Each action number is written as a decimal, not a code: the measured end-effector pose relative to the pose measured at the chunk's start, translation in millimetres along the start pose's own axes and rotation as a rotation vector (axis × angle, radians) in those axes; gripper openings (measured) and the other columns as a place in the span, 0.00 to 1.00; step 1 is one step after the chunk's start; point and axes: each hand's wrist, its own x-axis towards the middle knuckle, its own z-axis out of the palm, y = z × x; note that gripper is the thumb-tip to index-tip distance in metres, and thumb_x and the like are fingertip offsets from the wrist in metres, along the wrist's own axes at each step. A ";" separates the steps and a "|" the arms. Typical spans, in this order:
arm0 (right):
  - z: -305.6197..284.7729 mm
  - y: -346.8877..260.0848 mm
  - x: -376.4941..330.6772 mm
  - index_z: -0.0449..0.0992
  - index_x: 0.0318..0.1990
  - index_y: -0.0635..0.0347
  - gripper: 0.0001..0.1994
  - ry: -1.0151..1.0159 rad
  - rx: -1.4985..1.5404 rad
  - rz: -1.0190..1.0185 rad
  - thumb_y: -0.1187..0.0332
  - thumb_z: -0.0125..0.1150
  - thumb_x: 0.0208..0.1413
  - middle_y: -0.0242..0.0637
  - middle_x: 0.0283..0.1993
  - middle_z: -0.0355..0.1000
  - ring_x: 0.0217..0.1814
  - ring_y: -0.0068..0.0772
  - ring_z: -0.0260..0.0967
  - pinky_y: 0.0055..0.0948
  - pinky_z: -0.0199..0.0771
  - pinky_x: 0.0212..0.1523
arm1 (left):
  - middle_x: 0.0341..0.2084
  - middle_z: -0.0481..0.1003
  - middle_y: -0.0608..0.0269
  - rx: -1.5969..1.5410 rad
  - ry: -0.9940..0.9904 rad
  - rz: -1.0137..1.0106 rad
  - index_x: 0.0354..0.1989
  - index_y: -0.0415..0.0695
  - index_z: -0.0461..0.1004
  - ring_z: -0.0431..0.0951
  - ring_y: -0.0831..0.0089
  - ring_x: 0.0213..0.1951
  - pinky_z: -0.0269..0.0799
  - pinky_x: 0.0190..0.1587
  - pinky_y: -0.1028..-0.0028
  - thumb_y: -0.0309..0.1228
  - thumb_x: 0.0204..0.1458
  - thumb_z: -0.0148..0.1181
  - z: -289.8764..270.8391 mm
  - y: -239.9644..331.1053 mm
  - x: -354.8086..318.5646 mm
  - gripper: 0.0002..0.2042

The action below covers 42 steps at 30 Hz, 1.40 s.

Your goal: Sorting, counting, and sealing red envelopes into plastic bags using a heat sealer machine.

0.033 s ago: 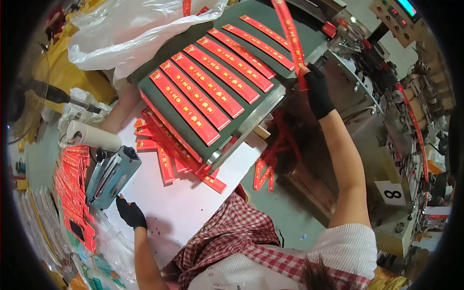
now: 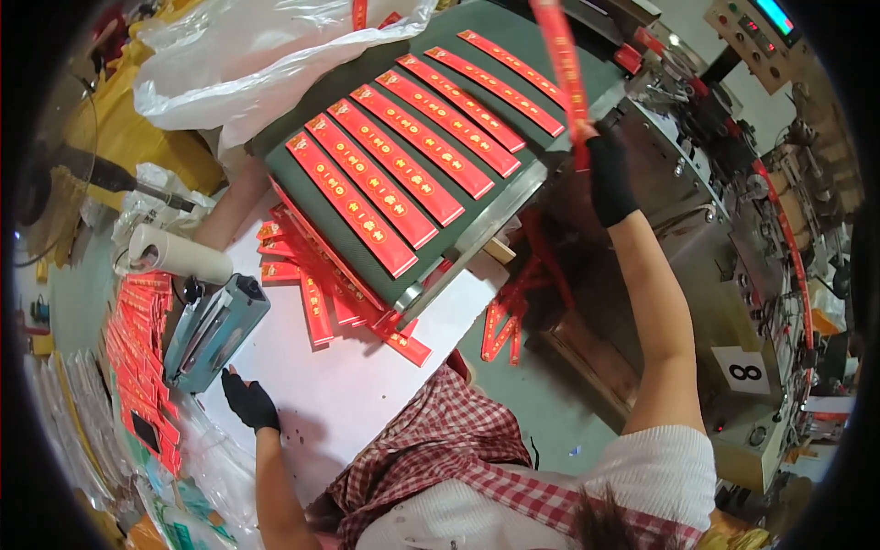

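My right hand [image 2: 611, 180], in a black fingerless glove, pinches a long red packet [image 2: 563, 69] near its lower end. The packet stands raised and blurred over the right side of a dark green conveyor belt [image 2: 302, 115]. A row of similar red packets [image 2: 412, 145] with gold print lies slanted across that belt. Down at the left, my left hand [image 2: 249, 401], gloved the same way, rests on the white tabletop [image 2: 353, 408] with fingers stretched out and nothing in them. Its fingertips are close to a blue-grey tabletop device [image 2: 218, 332], which looks like a bag sealer.
Loose red packets [image 2: 313, 307] pile up under the belt's left edge. More packets [image 2: 137, 353] are heaped at far left, beside a white cylinder [image 2: 179, 255]. A clear plastic bag [image 2: 266, 64] overhangs the belt's far side. Metal machinery [image 2: 660, 266] stands close on the right.
The red packet in my right hand has swung slightly to the right and is more blurred. My left hand and the packets on the belt look practically unchanged.
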 end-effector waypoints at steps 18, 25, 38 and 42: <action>27.8 5.8 88.6 0.64 0.60 0.62 0.28 -0.118 -1.125 -0.680 0.52 0.55 0.59 0.53 0.49 0.72 0.49 0.54 0.70 0.43 0.69 0.51 | 0.63 0.57 0.39 0.217 -0.124 0.068 0.65 0.42 0.59 0.55 0.46 0.65 0.45 0.65 0.47 0.45 0.58 0.51 -8.3 121.2 -1.9 0.29; 185.9 10.9 -41.4 0.67 0.53 0.67 0.31 -0.655 -1.227 -0.727 0.46 0.57 0.53 0.57 0.55 0.66 0.55 0.58 0.64 0.49 0.67 0.51 | 0.61 0.64 0.57 -0.815 -0.646 -0.323 0.65 0.45 0.59 0.59 0.63 0.65 0.52 0.64 0.67 0.62 0.57 0.42 -40.9 196.2 55.2 0.36; 244.3 167.3 -113.2 0.73 0.47 0.68 0.27 -0.572 -0.369 -0.140 0.49 0.62 0.54 0.45 0.41 0.74 0.40 0.39 0.70 0.35 0.70 0.47 | 0.61 0.58 0.37 -0.630 -0.131 -0.408 0.66 0.37 0.51 0.60 0.46 0.62 0.57 0.64 0.61 0.41 0.40 0.70 19.2 256.2 56.8 0.46; 230.2 160.1 -129.8 0.68 0.58 0.67 0.20 -0.680 -0.191 0.061 0.63 0.53 0.63 0.41 0.51 0.72 0.50 0.31 0.70 0.24 0.71 0.49 | 0.59 0.61 0.39 -0.892 -0.180 -0.413 0.65 0.34 0.51 0.61 0.50 0.62 0.58 0.63 0.63 0.45 0.41 0.71 14.1 257.5 79.7 0.47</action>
